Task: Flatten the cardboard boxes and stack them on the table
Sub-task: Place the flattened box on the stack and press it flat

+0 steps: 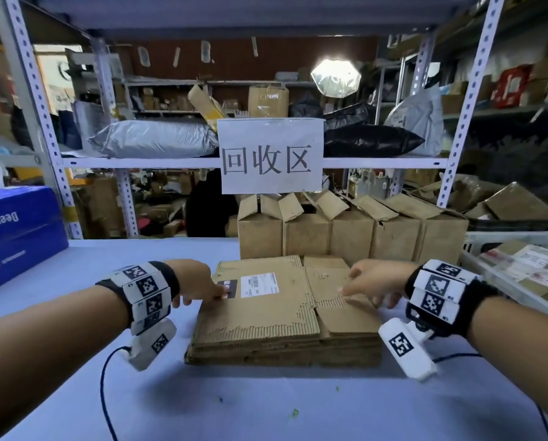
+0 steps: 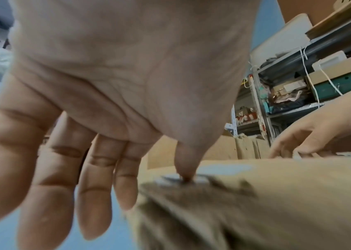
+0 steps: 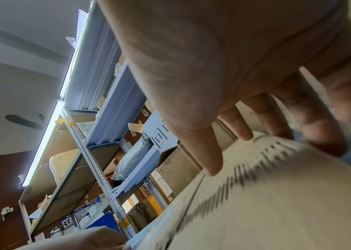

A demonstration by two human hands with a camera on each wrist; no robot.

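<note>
Stack of flattened cardboard boxes [image 1: 285, 316] lay mid-tabletop [image 1: 266, 405], left hand [image 1: 199, 286] at 9 o'clock, thumb pressing, fingers [image 2: 93, 194] loose, right hand [image 1: 377, 283] at 3 o'clock, fingers [image 3: 211, 152] extended onto cardboard, upright boxes [image 1: 349, 233] at 12 o'clock.

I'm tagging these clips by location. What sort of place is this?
Likely a parcel depot's recycling corner: metal shelving piled with mailer bags, a paper sign reading 回收区, and used cardboard boxes.

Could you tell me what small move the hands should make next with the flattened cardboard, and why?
Probably release and reach for an upright box behind: the top sheet already lies flat on the stack, under the left hand and right hand.
</note>
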